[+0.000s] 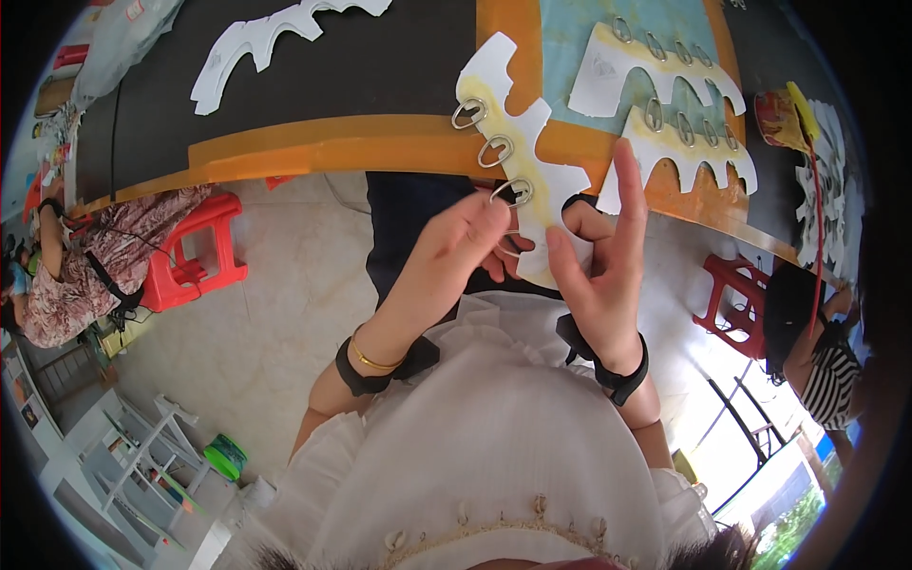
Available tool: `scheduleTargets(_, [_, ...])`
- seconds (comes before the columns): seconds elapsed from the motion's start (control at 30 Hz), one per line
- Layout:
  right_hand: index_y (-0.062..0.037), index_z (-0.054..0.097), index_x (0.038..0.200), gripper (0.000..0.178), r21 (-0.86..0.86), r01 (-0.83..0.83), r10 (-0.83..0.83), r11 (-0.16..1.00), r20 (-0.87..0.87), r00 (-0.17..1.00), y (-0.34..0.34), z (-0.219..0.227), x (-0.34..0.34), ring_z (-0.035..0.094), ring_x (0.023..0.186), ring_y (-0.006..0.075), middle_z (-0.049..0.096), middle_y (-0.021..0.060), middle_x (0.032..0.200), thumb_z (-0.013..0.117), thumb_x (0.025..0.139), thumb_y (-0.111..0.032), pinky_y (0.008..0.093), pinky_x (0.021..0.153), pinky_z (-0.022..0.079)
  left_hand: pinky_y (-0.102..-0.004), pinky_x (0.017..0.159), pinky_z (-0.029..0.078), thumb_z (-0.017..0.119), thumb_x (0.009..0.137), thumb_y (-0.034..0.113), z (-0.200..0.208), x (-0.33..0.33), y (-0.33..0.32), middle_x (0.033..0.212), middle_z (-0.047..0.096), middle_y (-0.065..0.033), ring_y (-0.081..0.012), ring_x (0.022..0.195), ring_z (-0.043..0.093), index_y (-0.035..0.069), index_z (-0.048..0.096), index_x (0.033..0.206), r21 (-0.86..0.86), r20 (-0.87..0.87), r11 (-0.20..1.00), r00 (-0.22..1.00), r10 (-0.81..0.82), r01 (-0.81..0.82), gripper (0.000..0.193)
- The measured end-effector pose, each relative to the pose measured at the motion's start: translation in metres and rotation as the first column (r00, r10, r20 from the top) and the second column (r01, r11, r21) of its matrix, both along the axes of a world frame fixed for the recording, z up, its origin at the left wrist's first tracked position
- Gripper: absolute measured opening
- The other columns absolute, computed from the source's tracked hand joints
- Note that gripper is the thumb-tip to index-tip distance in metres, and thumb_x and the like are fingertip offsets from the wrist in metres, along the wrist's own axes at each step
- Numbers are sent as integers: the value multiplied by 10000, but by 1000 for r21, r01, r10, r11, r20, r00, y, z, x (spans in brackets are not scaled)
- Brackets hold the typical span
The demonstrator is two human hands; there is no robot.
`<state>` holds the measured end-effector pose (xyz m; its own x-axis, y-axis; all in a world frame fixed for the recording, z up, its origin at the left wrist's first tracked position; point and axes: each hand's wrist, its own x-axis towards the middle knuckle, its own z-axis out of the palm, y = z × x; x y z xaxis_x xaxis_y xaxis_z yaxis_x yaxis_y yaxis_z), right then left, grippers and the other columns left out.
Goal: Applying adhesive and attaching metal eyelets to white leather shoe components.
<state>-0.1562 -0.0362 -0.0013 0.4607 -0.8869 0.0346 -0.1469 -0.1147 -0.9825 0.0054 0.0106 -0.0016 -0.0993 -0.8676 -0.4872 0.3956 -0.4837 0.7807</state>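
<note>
A white notched cardboard strip (532, 142) with yellowish glue marks hangs over the edge of the orange-rimmed table (313, 142). Three oval metal rings (495, 151) sit on it in a row. My left hand (446, 256) pinches the lowest metal ring (513, 193) against the strip. My right hand (603, 256) holds the strip's lower end from the right, with the forefinger pointing up and the thumb on the card.
Two more white strips with rings (665, 66) lie on a pale blue mat at the back right. A blank white strip (256, 43) lies on the dark tabletop. Red plastic stools (195, 252) stand left and right, with seated people on both sides.
</note>
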Motion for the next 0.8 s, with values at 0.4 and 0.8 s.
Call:
scheduleTargets(0.4, [-90,33,1485,671,322,61,-95,945,91,991,2,8,12,465,710,51,592,64,909,416,933,-91,161,637,341,-218,677,469,519,956,188,-1,13,3,806,581,-15,-70,746,571,13,530,862,-139,-1,990,1000,9,-9,199])
scheduleTargets(0.8, [-95,94,1485,672,434,-40,-80,900,256,963,-4,4,2,450,750,45,577,38,1102,418,901,-13,172,636,363,-238,736,481,496,968,201,4,5,4,835,616,-39,-83,794,579,-28,554,909,-59,-3,998,1000,-14,14,244])
